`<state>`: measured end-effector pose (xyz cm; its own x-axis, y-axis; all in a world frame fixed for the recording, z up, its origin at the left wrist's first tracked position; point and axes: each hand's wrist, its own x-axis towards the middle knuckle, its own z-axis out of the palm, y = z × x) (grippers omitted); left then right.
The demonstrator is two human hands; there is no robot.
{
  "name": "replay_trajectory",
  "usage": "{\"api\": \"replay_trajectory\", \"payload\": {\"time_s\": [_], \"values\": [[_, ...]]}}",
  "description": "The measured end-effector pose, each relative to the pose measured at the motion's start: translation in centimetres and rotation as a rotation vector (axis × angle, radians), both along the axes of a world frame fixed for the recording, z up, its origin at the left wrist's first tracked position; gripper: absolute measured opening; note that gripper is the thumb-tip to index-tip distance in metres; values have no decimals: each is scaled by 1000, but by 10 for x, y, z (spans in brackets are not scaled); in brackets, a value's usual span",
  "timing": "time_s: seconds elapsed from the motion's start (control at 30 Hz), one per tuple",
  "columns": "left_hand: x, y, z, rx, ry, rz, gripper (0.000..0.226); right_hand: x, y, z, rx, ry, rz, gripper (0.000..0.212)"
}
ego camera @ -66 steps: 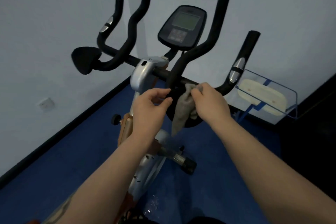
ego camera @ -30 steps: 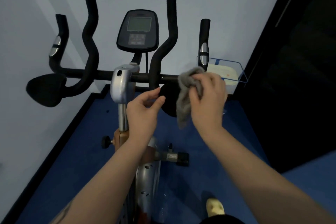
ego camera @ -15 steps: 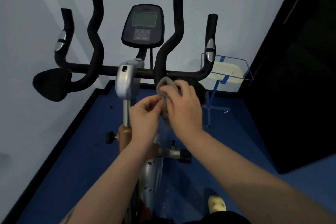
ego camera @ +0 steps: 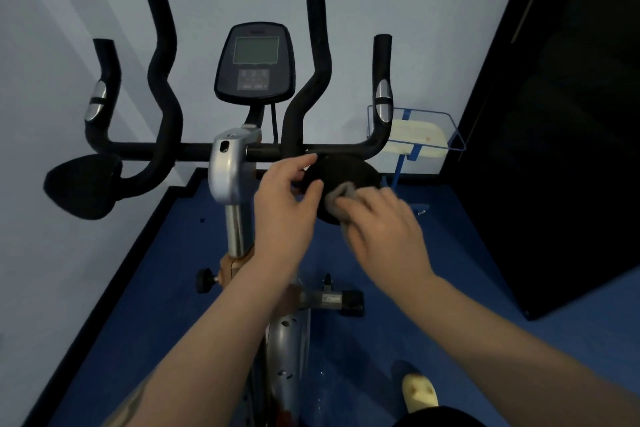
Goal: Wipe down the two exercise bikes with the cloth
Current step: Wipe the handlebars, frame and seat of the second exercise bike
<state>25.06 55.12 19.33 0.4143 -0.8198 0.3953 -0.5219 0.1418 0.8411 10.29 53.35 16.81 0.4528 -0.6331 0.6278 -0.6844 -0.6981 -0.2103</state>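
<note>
One exercise bike (ego camera: 230,166) stands in front of me, with black foam handlebars (ego camera: 166,87), a console screen (ego camera: 255,68) and a silver stem. On the right side of the bar is a round black elbow pad (ego camera: 349,168). My left hand (ego camera: 287,198) grips that pad's left edge, thumb above and fingers below. My right hand (ego camera: 379,229) presses a bunched grey cloth (ego camera: 341,196) against the pad's front face. The right hand is blurred. A matching pad (ego camera: 83,184) sits at the left. No second bike is in view.
A blue wire stand (ego camera: 415,135) holding a pale board stands behind the bike at the right. A dark panel (ego camera: 561,114) fills the right side. White walls close in the left and back. The floor (ego camera: 166,288) is blue carpet. A foot in a pale shoe (ego camera: 419,390) is at the bottom.
My right hand has carried the cloth from the left of the pad down across its front face. My left hand let go of the cloth and took hold of the pad's left edge.
</note>
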Motion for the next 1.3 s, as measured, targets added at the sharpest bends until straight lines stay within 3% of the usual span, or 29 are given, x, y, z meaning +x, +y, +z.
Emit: {"api": "replay_trajectory", "payload": {"time_s": [0.13, 0.23, 0.33, 0.5, 0.67, 0.9, 1.13, 1.3], "values": [[-7, -6, -2, -8, -105, 80, 33, 5, -33, 28, 293, -493, -235, 32], [-12, -5, -3, -53, -11, 98, 35, 24, -38, 23, 596, -659, -264, 26], [-10, -5, -6, -60, 14, 89, 34, 26, -13, 4, 761, -902, -263, 11], [-8, -5, -6, -72, 7, 81, 34, 30, -31, 13, 736, -880, -333, 16], [-8, -6, -10, -94, 14, 75, 33, 36, 4, -9, 721, -950, -307, 21], [-8, -4, -16, -106, 47, 92, 33, 38, -14, -4, 553, -722, -349, 27], [-14, 4, -21, -88, 293, 230, 26, 17, -44, 10, 334, -325, -252, 19], [-20, 2, -15, -52, 318, 321, 17, 24, -99, 45, 475, 140, -93, 24]]}}
